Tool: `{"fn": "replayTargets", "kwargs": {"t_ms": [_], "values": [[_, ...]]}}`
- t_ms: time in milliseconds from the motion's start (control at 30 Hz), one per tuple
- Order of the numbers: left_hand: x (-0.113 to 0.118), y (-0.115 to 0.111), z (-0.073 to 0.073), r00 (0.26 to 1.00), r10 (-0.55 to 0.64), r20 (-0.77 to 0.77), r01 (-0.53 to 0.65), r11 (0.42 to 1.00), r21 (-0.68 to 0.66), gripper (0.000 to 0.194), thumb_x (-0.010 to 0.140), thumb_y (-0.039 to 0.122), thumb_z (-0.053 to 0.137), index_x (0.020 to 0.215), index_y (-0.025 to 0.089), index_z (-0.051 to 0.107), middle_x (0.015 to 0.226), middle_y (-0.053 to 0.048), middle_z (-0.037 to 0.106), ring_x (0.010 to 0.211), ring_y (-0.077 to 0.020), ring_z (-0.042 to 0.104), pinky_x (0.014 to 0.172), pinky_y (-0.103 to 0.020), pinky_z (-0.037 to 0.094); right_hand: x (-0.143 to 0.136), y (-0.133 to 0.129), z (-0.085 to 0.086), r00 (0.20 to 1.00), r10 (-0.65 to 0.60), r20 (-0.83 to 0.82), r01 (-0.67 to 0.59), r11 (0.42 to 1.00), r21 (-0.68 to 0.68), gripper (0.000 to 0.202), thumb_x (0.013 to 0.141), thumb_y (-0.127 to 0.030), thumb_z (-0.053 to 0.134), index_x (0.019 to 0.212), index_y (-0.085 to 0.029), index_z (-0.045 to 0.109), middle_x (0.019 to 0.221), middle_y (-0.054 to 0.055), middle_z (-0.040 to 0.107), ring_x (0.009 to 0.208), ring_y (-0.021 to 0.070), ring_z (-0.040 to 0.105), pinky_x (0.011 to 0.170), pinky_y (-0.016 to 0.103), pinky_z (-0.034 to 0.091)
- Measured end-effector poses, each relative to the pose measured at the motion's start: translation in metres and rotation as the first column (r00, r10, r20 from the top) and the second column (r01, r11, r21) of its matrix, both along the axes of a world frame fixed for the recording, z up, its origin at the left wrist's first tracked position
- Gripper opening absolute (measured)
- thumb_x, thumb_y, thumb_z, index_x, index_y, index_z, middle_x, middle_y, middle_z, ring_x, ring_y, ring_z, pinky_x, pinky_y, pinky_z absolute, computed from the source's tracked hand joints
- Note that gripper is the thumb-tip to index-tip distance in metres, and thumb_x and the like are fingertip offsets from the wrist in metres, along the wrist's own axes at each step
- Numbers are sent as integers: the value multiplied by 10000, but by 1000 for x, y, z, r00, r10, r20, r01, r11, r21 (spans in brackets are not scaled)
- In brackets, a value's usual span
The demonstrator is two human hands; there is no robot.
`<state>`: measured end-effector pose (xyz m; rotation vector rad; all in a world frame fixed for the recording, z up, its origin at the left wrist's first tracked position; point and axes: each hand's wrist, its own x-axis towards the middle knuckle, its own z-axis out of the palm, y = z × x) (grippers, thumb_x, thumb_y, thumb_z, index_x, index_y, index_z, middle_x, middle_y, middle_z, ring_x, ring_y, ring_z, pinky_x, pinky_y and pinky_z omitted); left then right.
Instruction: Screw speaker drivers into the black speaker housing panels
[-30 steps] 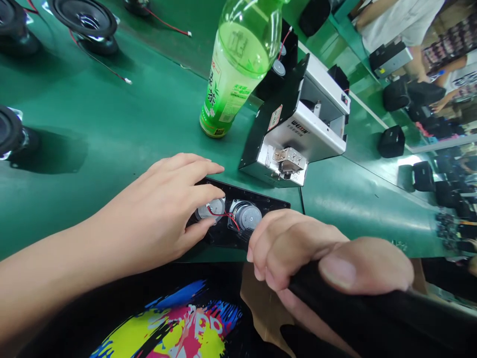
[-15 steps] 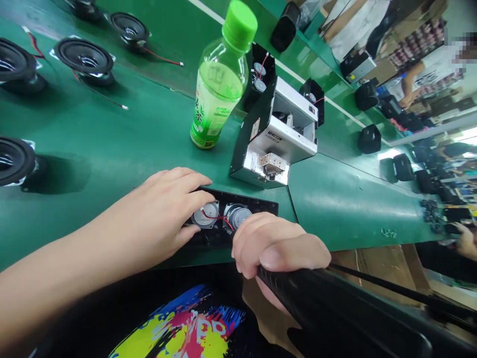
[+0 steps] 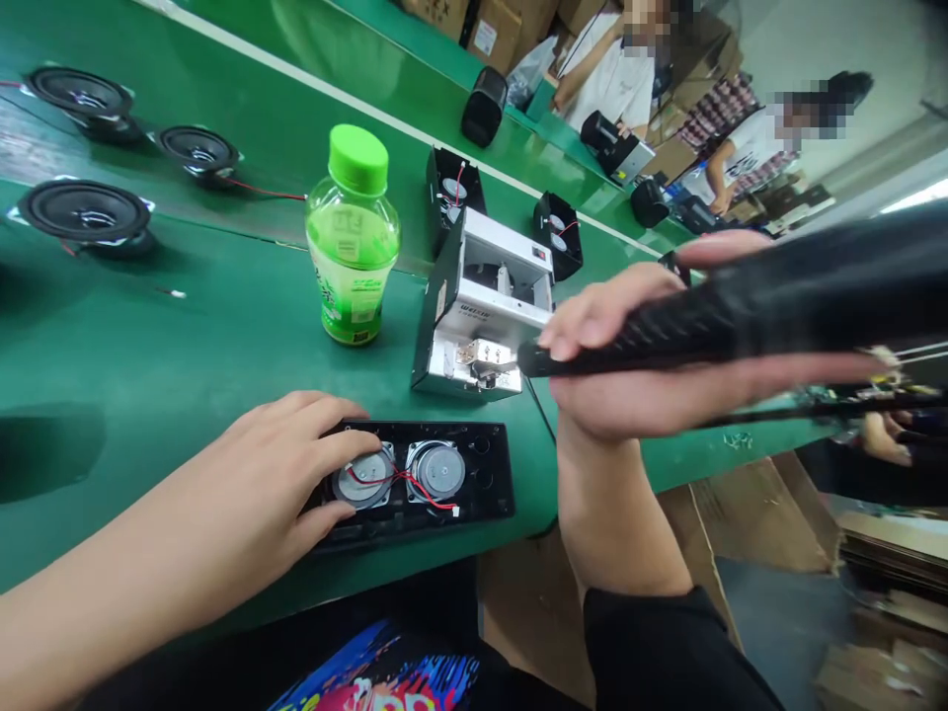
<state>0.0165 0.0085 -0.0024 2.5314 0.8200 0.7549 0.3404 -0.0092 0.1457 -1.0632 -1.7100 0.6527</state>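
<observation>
My left hand (image 3: 288,474) grips the left end of a black speaker housing (image 3: 495,474) lying on the green bench. Its thumb and fingers are around the left speaker driver (image 3: 364,479). Beside that sits a second driver (image 3: 442,470), and red and black wires with a white plug cross between them. My right hand (image 3: 614,365) is wrapped around a black electric screwdriver (image 3: 688,321), held almost level and partly blurred. The screwdriver's tip is at the metal outlet of a silver screw feeder (image 3: 481,316) marked WEIXIN; whether it touches cannot be made out.
A green-capped drink bottle (image 3: 354,247) stands left of the feeder. Loose speakers (image 3: 85,212) lie at the far left. Black housings with drivers (image 3: 557,237) stand behind the feeder. Across the bench two people (image 3: 614,74) work. Cardboard (image 3: 741,513) is below at right.
My right hand has lifted the screwdriver off the right driver and swung it up to the feeder. My left hand stays on the housing. The view has shifted.
</observation>
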Motion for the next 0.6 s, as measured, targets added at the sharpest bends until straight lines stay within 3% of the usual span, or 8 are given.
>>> {"fn": "replayTargets", "kwargs": {"t_ms": [100, 200, 267, 367, 467, 600], "values": [[0, -3, -2, 1000, 5, 8, -5, 1000, -5, 424, 1066, 275, 761, 1462, 416, 811, 1486, -74, 891, 1275, -390, 876, 1051, -623, 701, -3, 28, -15, 996, -36, -79, 42, 997, 71, 634, 1077, -939, 882, 1257, -331, 845, 715, -41, 647, 583, 233, 771, 511, 349, 621], [-2, -4, -3, 1000, 19, -15, -19, 999, -26, 424, 1057, 357, 848, 1476, 396, 795, 1531, -98, 890, 1337, -411, 871, 1085, -621, 710, -10, 43, -30, 919, -99, -381, 177, 969, 174, 708, 1067, -1028, 807, 1217, -336, 820, 646, -76, 609, 458, 174, 598, 437, 317, 496], [-3, -2, -2, 999, 24, -38, -26, 999, -45, 412, 1060, 423, 897, 1462, 387, 816, 1547, -106, 892, 1353, -420, 870, 1095, -616, 716, -15, 46, -35, 853, -148, -501, 263, 951, 166, 765, 1033, -1074, 798, 1239, -338, 830, 628, -82, 607, 430, 163, 547, 423, 317, 448], [-4, 1, 1, 997, 8, -81, -15, 996, -86, 362, 1082, 494, 911, 1425, 384, 881, 1520, -94, 900, 1324, -412, 878, 1078, -598, 725, -19, 40, -32, 819, -214, -532, 300, 951, 79, 811, 912, -1084, 922, 1262, -354, 870, 602, -86, 591, 422, 171, 552, 420, 320, 423], [-3, 2, 4, 991, 3, -131, -20, 991, -129, 353, 1093, 512, 894, 1422, 389, 922, 1511, -91, 896, 1336, -418, 873, 1085, -600, 728, -22, 23, -21, 780, -207, -591, 207, 976, -67, 748, 923, -1043, 947, 1197, -348, 924, 597, -82, 652, 432, 174, 574, 416, 313, 458], [-3, 1, 4, 987, 7, -161, -30, 990, -140, 387, 1055, 462, 916, 1438, 405, 931, 1539, -96, 892, 1402, -440, 851, 1140, -625, 716, -27, -8, -7, 784, -70, -617, 26, 996, -80, 548, 989, -881, 1013, 1142, -356, 987, 671, -38, 779, 500, 177, 690, 515, 315, 614]]}}
